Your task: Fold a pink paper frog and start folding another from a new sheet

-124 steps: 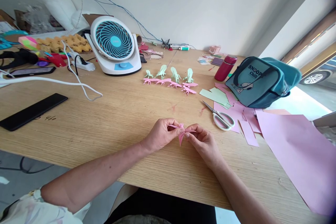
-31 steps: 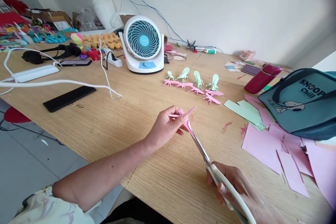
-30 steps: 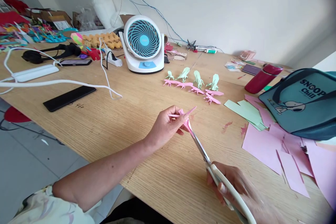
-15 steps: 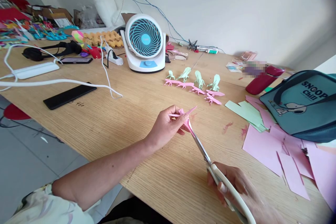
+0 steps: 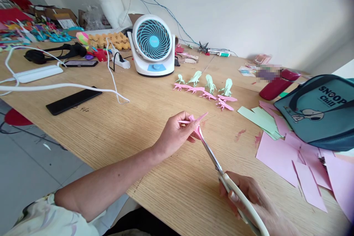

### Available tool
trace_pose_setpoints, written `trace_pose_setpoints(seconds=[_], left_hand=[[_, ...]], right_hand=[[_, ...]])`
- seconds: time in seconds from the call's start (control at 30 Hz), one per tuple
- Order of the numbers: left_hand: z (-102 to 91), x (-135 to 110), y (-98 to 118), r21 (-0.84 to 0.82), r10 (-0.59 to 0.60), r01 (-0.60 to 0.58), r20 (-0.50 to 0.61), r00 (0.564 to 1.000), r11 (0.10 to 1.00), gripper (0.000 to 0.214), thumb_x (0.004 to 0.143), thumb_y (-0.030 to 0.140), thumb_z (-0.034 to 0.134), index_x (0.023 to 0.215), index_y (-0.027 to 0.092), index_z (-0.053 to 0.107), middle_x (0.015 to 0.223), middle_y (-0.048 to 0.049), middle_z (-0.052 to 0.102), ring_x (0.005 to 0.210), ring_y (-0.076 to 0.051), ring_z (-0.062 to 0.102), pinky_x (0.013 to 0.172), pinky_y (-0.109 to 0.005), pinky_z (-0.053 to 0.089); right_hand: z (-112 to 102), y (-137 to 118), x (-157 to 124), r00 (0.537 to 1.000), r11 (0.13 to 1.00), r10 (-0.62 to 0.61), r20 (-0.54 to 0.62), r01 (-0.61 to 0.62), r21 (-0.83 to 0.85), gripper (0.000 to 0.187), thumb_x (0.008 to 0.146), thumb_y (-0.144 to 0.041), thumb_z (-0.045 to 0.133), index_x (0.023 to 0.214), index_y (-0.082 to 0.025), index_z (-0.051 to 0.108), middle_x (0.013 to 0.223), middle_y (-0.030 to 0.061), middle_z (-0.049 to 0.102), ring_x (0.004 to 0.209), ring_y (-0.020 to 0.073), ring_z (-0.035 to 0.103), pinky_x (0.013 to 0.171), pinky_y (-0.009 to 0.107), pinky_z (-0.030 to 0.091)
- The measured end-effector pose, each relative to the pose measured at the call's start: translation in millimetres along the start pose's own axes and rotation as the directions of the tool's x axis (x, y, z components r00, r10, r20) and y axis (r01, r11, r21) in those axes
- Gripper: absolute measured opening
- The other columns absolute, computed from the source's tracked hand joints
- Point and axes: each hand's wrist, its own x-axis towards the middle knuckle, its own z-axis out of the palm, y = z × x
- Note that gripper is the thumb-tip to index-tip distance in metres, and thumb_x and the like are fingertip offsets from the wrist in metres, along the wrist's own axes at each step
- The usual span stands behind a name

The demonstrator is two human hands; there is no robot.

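Between the fingers and thumb of my left hand (image 5: 178,129) is a pink folded paper piece (image 5: 198,129) with thin points sticking out. My right hand (image 5: 246,193) grips a pair of scissors with cream handles (image 5: 245,199), their metal blades (image 5: 211,153) angled up to the left. The blade tips meet the lower end of the pink paper, close to my left fingers. Whether the blades are cutting into it I cannot tell. Beyond my hands stand several green folded paper insects (image 5: 210,84) and a row of pink folded paper insects (image 5: 208,95).
Pink paper sheets (image 5: 276,156) and green paper strips (image 5: 258,121) lie at the right, beside a teal bag (image 5: 318,118) and a red bottle (image 5: 279,84). A white fan (image 5: 153,44) stands at the back. A black flat case (image 5: 73,100) and a white cable (image 5: 69,87) lie left.
Almost nothing differs. Both hands, the pink paper and the scissors keep nearly the same place; the whole view has shifted very slightly.
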Motion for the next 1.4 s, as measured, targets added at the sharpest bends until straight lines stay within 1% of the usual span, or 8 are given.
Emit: trace_pose_setpoints(seconds=[0.13,0.23,0.37,0.6,0.83,1.0,1.2,1.4], left_hand=[[-0.5,-0.1,-0.5,-0.002,-0.001,0.001,0.001,1.0,1.0,0.03,0.086,0.041,0.065,0.078,0.017,0.049,0.071,0.0006,0.065,0.066,-0.014,0.072,0.049,-0.017,0.052],[-0.5,-0.2,-0.8,0.001,-0.003,0.003,0.003,1.0,1.0,0.03,0.087,0.041,0.065,0.079,0.017,0.05,0.072,0.0006,0.065,0.067,-0.015,0.072,0.05,-0.017,0.053],[0.1,-0.3,0.0,0.001,-0.002,0.002,-0.002,1.0,1.0,0.03,0.086,0.04,0.065,0.078,0.016,0.049,0.071,0.0008,0.065,0.065,-0.014,0.071,0.049,-0.017,0.053],[1.0,-0.6,0.8,-0.008,0.004,-0.004,-0.013,1.0,1.0,0.028,0.086,0.038,0.066,0.078,0.016,0.05,0.072,0.0012,0.064,0.064,-0.013,0.07,0.048,-0.016,0.053],[0.8,-0.2,0.1,-0.011,-0.01,0.009,-0.024,1.0,1.0,0.03,0.084,0.041,0.068,0.078,0.016,0.051,0.071,0.0005,0.064,0.064,-0.014,0.071,0.048,-0.017,0.053],[0.2,-0.1,0.2,-0.019,-0.009,0.008,-0.017,1.0,1.0,0.03,0.085,0.04,0.067,0.078,0.016,0.051,0.071,0.0005,0.065,0.064,-0.013,0.071,0.048,-0.016,0.053],[1.1,-1.0,1.1,-0.028,-0.018,0.017,-0.008,1.0,0.999,0.03,0.085,0.04,0.067,0.078,0.016,0.05,0.071,0.0014,0.063,0.062,-0.013,0.069,0.049,-0.017,0.054],[4.0,-3.0,1.8,-0.026,-0.031,0.031,0.012,0.999,0.999,0.034,0.083,0.044,0.069,0.078,0.017,0.05,0.074,0.0004,0.063,0.066,-0.013,0.069,0.049,-0.018,0.055]], right_hand=[[0.0,1.0,0.6,1.0,1.0,-0.005,-0.01,0.005,0.006,0.054,0.086,-0.071,0.047,0.077,-0.018,0.054,0.062,-0.0031,0.044,0.055,0.0109,0.04,0.05,0.024,0.031],[-0.4,2.6,1.7,0.999,0.999,-0.032,0.004,0.032,0.009,0.056,0.086,-0.072,0.046,0.076,-0.018,0.053,0.06,-0.003,0.044,0.054,0.0106,0.039,0.049,0.023,0.03],[-1.3,5.1,2.7,1.0,1.0,-0.024,0.018,0.024,0.008,0.057,0.085,-0.074,0.045,0.075,-0.018,0.052,0.06,-0.0028,0.045,0.053,0.0106,0.039,0.049,0.023,0.031],[-0.1,7.4,1.6,1.0,1.0,-0.014,0.002,0.014,0.0,0.06,0.084,-0.077,0.042,0.074,-0.019,0.051,0.06,-0.0034,0.043,0.053,0.0106,0.038,0.049,0.024,0.03],[1.3,6.2,0.9,1.0,1.0,0.001,-0.022,-0.001,0.001,0.057,0.085,-0.074,0.044,0.069,-0.02,0.046,0.059,-0.0034,0.043,0.052,0.0104,0.037,0.049,0.024,0.028],[2.2,7.9,3.4,0.999,1.0,-0.027,-0.032,0.027,-0.003,0.057,0.085,-0.073,0.046,0.066,-0.02,0.044,0.057,-0.0036,0.041,0.052,0.0105,0.036,0.048,0.024,0.027],[2.3,4.4,4.2,1.0,0.999,-0.024,0.0,0.024,0.022,0.061,0.082,-0.078,0.044,0.071,-0.019,0.049,0.058,-0.0038,0.041,0.052,0.01,0.036,0.048,0.024,0.028],[2.9,2.2,3.2,1.0,0.999,0.004,-0.01,-0.003,0.048,0.058,0.083,-0.075,0.047,0.073,-0.019,0.051,0.06,-0.0034,0.042,0.053,0.0105,0.04,0.048,0.024,0.029]])
